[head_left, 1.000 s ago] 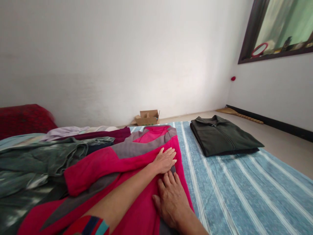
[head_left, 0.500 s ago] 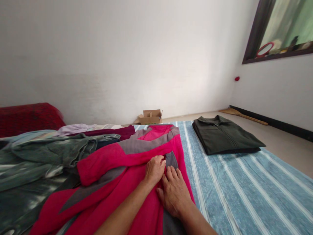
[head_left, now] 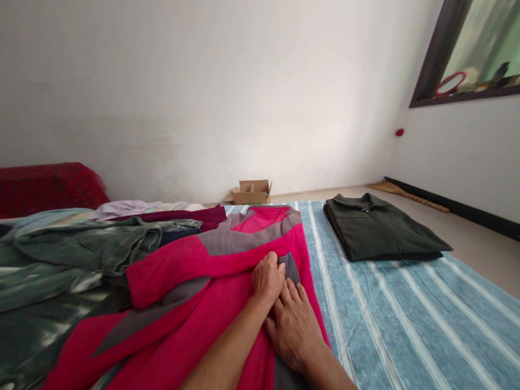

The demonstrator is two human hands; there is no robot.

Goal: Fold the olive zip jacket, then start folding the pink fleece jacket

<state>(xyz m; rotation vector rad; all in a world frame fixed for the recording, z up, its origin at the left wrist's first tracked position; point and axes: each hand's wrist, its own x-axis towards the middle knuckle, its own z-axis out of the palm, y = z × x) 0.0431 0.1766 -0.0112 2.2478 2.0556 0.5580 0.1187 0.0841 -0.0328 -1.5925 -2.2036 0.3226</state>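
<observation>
A bright pink top with grey panels [head_left: 227,319] lies spread on the bed, its collar end toward the wall and a sleeve folded across it. My left hand [head_left: 268,279] is closed on the top's fabric near a grey patch at the right side, fingers curled and thumb hidden. Close beside it, my right hand [head_left: 293,322] lies on the top with its fingers stretched out, pressing the cloth. The two hands touch or nearly touch.
A folded dark green zip jacket [head_left: 382,227] rests to the right on the blue striped sheet [head_left: 365,319]. Heaped clothes, including a green garment [head_left: 93,249], lie at the left. Beyond are a red bundle [head_left: 49,189] and an open cardboard box [head_left: 254,192] by the wall.
My left hand has shifted slightly up and right over the grey patch, its fingers more curled. My right hand has stayed nearly in place. The view has turned a little.
</observation>
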